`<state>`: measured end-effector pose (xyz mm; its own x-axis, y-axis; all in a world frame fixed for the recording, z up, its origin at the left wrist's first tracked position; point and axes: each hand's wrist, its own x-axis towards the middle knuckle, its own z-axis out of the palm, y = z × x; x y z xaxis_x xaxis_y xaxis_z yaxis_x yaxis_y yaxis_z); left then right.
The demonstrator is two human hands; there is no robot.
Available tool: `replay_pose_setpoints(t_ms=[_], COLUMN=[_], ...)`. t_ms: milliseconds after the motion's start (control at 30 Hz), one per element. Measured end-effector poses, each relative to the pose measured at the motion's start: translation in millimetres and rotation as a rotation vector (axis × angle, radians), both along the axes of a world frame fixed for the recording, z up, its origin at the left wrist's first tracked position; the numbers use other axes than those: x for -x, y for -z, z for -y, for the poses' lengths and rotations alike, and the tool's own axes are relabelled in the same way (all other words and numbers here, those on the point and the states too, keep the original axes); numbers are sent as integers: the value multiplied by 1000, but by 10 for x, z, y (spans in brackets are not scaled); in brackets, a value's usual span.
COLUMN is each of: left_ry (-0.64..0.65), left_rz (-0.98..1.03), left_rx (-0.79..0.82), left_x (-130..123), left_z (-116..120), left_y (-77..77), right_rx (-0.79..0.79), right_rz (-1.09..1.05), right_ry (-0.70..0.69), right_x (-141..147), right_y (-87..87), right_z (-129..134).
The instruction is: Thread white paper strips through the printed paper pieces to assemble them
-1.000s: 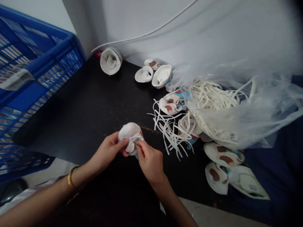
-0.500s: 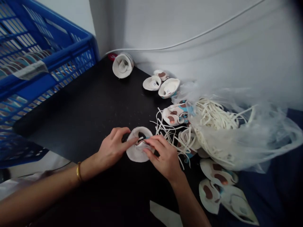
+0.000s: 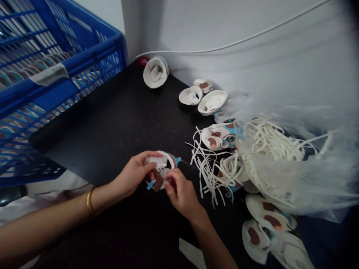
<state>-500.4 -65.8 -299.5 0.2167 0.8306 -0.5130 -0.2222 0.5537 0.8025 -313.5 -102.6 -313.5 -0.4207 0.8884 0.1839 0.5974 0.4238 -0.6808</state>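
A small white fabric shoe upper (image 3: 157,161) with brown and light blue patches is between my two hands, tilted above the black table. My left hand (image 3: 136,172) has its thumb and fingers closed on the upper's left side. On the lower right edge, my right hand (image 3: 181,190) pinches with bent fingers, some of them hidden behind the piece. Blue tabs stick out at its right and lower left. Just right of my right hand lies a tangle of thin white strips (image 3: 209,172).
A blue crate (image 3: 81,69) holding stacked pieces stands at the left. Nested uppers (image 3: 151,78) sit near the wall, with several more uppers (image 3: 212,102) to their right. A clear plastic bag (image 3: 305,179) of white strips lies at the right. A white cable (image 3: 224,48) runs along the wall.
Both hands have tilted and turned the upper, so its brown and blue outside now shows. My right hand has moved to its lower edge. The whole view has shifted slightly.
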Motion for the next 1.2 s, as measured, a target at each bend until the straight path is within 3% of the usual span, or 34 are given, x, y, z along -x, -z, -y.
replay_pose_setpoints(t_ms=[100, 300, 467, 700, 867, 1067, 1200], left_ry=[-14, -135, -166, -61, 56, 27, -11], left_rz=[7, 31, 48, 16, -70, -204, -197], left_rx=[-78, -94, -51, 32, -53, -168, -147], left_x=[-38, -78, -104, -132, -49, -29, -45], left_z=[46, 95, 95, 46, -46, -84, -99], left_y=[48, 47, 86, 106, 152, 183, 195], right_rx=[38, -3, -100, -308, -207, -74, -41], right_rz=[-64, -62, 139, 495, 392, 227, 194], right_ry=[212, 305, 286, 441, 416, 376, 306], right_x=[19, 113, 169, 386, 334, 262, 248], right_y=[0, -18, 57, 216, 186, 93, 67], right_z=[-56, -51, -5, -17, -74, -136, -132])
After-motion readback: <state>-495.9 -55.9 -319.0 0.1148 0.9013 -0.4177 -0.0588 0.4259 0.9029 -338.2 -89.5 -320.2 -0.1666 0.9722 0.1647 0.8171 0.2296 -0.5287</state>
